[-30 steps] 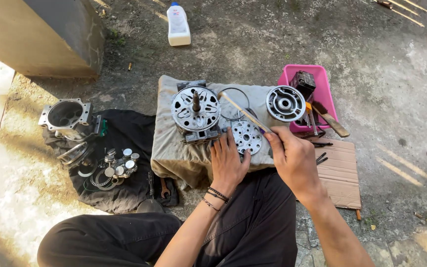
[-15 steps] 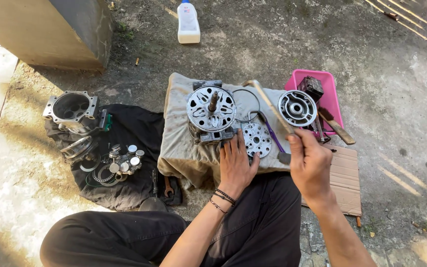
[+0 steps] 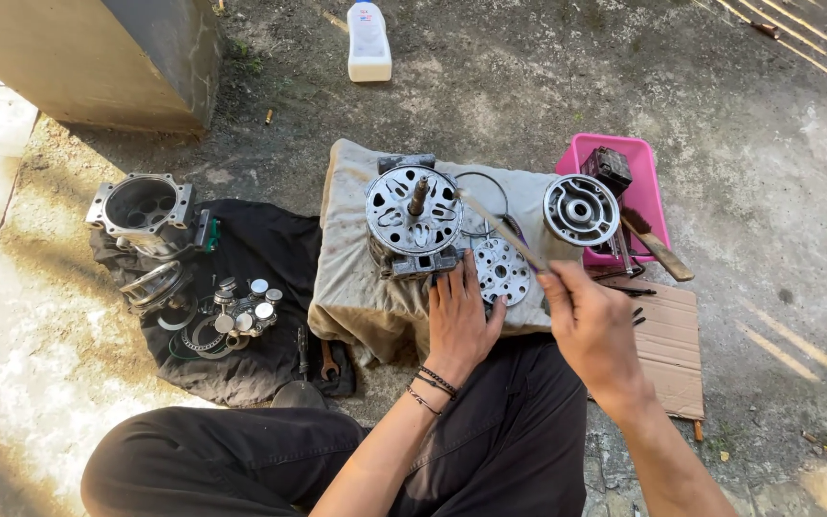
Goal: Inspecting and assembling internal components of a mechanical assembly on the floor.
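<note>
The left hand (image 3: 459,321) lies flat, fingers spread, on the grey cloth (image 3: 356,278), fingertips at the round motor housing (image 3: 413,215); the right hand (image 3: 591,325) has its fingers closed around a thin stick (image 3: 502,228) slanting toward that housing; between them lies a perforated disc (image 3: 501,272); beyond, a ribbed cover (image 3: 581,210) leans against a pink tray (image 3: 648,182).
</note>
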